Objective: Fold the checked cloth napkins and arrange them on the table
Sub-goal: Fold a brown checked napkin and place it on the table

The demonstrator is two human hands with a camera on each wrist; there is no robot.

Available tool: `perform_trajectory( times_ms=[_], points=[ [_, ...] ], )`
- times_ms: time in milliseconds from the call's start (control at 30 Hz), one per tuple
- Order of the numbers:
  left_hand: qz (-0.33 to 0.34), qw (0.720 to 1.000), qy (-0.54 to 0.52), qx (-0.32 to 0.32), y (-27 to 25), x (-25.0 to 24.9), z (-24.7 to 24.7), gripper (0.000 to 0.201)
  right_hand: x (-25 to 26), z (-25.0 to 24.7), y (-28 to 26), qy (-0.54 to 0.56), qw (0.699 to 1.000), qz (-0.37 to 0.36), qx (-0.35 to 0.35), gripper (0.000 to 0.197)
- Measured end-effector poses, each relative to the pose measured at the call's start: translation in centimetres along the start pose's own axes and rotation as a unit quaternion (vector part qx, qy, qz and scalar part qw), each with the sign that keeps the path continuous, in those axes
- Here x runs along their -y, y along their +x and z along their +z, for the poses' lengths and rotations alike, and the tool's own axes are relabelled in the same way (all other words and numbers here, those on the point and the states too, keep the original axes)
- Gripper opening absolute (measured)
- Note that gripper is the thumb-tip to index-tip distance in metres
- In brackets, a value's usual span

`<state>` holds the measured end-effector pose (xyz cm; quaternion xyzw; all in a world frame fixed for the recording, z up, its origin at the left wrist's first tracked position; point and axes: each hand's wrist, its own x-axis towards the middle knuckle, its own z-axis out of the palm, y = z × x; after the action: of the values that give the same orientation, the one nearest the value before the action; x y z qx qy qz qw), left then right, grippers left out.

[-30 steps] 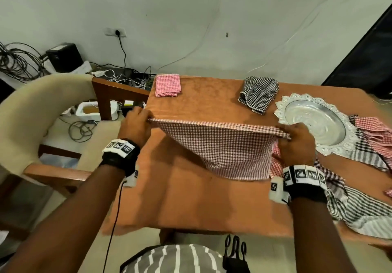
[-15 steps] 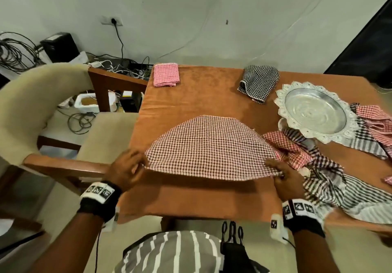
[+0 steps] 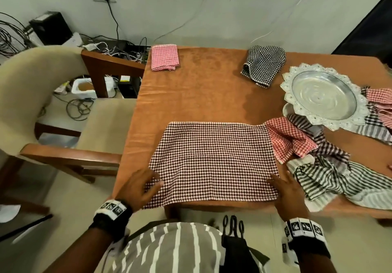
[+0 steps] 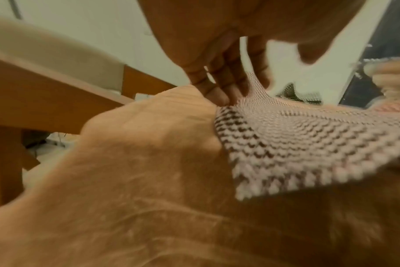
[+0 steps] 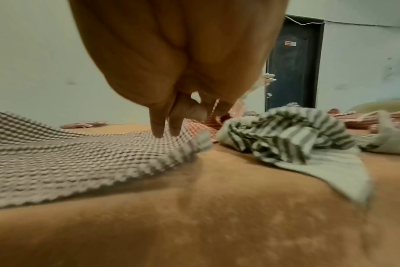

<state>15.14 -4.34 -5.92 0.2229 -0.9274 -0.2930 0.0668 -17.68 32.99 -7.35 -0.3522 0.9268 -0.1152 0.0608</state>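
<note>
So the dark red checked napkin (image 3: 212, 160) is lying spread flat on the orange table (image 3: 201, 94), near the front edge, with its right side touching the heap of loose cloths (image 3: 318, 162). Both arms reach forward from the near side, 1 at each front corner. The left hand (image 3: 137, 188) sits palm down on the front-left corner with the fingers a bit bent. From the head view it just looks like it's resting there, but the left wrist view shows the fingertips (image 4: 222, 94) actually nipping a little peak of fabric up off the table, so that hand is pinching the napkin. The right hand (image 3: 286, 190) is at the front-right corner, fingers fairly straight and spread. The right wrist view shows 2 fingertips (image 5: 158, 130) pointing down onto the weave, touching it without gripping; that corner curls up slightly.

Only the head view shows the rest: a folded pink checked napkin (image 3: 164, 57) at the far-left corner, a black checked napkin (image 3: 264, 64) bunched at the far middle, and a silver tray (image 3: 290, 86) on the right, sitting on some of the loose cloths. A beige chair (image 3: 42, 94) stands to the left of the table.
</note>
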Motion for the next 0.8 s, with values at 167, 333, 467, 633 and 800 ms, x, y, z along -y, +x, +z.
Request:
perform_trajectory(
  times_ms=[167,333,467,633,800],
  points=[
    [-0.299,0.954,-0.021,-0.011,7.0,-0.8,-0.6,0.049,8.9,-0.1,3.7,0.055,0.995,-0.087,-0.002,0.055],
    [-0.403,0.840,-0.364,0.010,12.1,-2.3,-2.1,0.027,14.3,4.6,6.8,0.032,0.975,-0.080,0.204,0.070],
    [-0.388,0.727,-0.562,0.070,13.9,-4.2,-3.5,0.032,14.3,6.8,6.5,-0.003,0.974,-0.076,0.213,0.079],
    [-0.405,0.659,-0.609,0.174,14.9,-2.3,-3.3,0.044,14.4,6.8,6.4,-0.016,0.975,-0.074,0.211,0.078],
    [-0.391,0.676,-0.623,0.041,15.1,-0.2,-3.8,0.014,14.6,6.4,6.5,-0.009,0.975,-0.071,0.210,0.075]
  ],
)
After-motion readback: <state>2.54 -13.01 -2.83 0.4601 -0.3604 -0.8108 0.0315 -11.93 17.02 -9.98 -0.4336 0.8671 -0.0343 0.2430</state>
